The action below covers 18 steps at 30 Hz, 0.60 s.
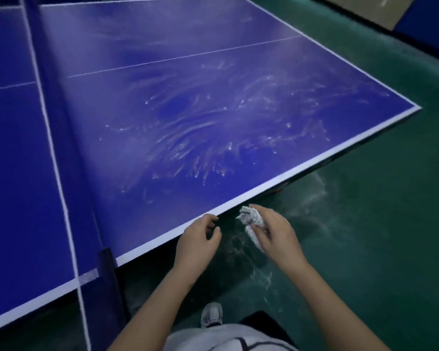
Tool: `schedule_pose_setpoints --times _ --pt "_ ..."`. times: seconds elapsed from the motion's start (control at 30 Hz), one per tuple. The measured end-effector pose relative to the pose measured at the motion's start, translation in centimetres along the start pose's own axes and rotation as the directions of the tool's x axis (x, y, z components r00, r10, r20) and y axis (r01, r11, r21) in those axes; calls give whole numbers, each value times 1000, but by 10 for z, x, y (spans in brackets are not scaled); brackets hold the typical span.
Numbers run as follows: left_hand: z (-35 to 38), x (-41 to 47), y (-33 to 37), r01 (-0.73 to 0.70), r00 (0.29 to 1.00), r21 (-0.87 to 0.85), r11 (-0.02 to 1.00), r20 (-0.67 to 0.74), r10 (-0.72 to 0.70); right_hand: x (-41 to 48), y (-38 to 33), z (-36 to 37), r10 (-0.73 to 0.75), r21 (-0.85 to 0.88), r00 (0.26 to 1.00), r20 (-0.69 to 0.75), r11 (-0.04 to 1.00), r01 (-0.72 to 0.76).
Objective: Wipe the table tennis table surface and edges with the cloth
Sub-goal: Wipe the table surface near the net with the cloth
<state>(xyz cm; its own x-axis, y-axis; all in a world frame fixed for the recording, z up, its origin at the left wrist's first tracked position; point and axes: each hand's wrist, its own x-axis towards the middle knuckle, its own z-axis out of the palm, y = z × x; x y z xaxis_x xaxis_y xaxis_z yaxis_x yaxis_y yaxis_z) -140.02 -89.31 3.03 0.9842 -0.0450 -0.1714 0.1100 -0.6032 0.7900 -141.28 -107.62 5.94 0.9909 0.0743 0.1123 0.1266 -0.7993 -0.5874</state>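
The blue table tennis table (213,79) fills the upper left, its surface streaked with whitish swirls and specks across the near right half. A white line runs along its near edge (276,183). My right hand (274,231) grips a crumpled white cloth (249,217) just off that near edge, over the floor. My left hand (198,239) hovers beside it at the edge with loosely curled fingers that hold nothing.
The net (51,117) with its white top band crosses the table at the left, and its post (107,262) clamps the near edge. Green floor (378,224) with pale smears lies to the right. My shoe (212,314) stands below.
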Motion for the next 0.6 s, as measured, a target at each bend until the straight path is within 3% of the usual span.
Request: schedule_pose_setpoints --times 0.13,0.23,0.33,0.43,0.53,0.6 --pt "-15 6 -18 142 979 -27 990 -147 -144 47 -16 30 -182 51 970 160 983 176" --pt "-27 6 -35 247 914 -87 965 -311 -262 80 -36 58 -295 67 924 245 955 287" --pt "-38 7 -53 332 818 -155 930 -443 -366 112 -67 87 -440 93 834 333 896 435" --pt "-47 13 -67 411 743 -83 908 -546 -386 141 -93 116 -584 120 730 356 803 584" --pt "-53 20 -71 494 635 -103 863 -635 -439 166 -104 148 -673 172 562 481 700 693" --pt "-54 23 -71 544 558 -141 827 -675 -483 173 -101 172 -674 241 334 659 610 755"
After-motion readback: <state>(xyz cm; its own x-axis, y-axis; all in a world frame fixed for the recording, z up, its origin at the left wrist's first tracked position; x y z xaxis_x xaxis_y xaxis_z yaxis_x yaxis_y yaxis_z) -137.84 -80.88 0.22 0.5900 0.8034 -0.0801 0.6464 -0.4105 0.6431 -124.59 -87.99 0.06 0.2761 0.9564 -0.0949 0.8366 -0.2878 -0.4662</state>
